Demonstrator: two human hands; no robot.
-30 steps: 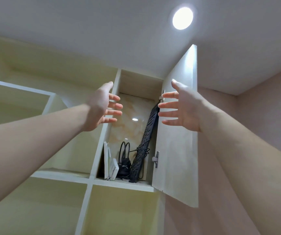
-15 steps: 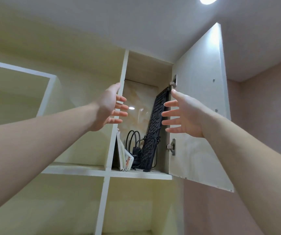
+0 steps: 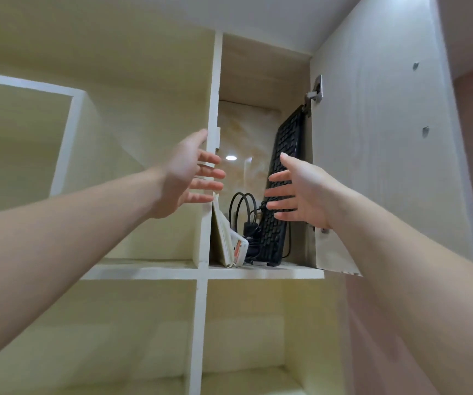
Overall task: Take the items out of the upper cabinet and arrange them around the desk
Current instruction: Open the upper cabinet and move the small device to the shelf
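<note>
Overhead, two empty hands reach at the open cabinet [image 3: 263, 67].

Both hands are spread wide, palms facing each other, gripping nothing. Left hand [image 3: 185, 173] is by the cabinet's left wall; right hand [image 3: 305, 195] is in front of the keyboard [image 3: 285, 155], whether touching it I cannot tell. Keyboard stands on end on the shelf [image 3: 286, 270], leaning toward the right wall by the open door [image 3: 372, 152]. Looped black cables [image 3: 243, 203] sit mid-shelf behind; a notebook [image 3: 223, 238] and a small white box [image 3: 239, 248] lean at the left wall.
</note>
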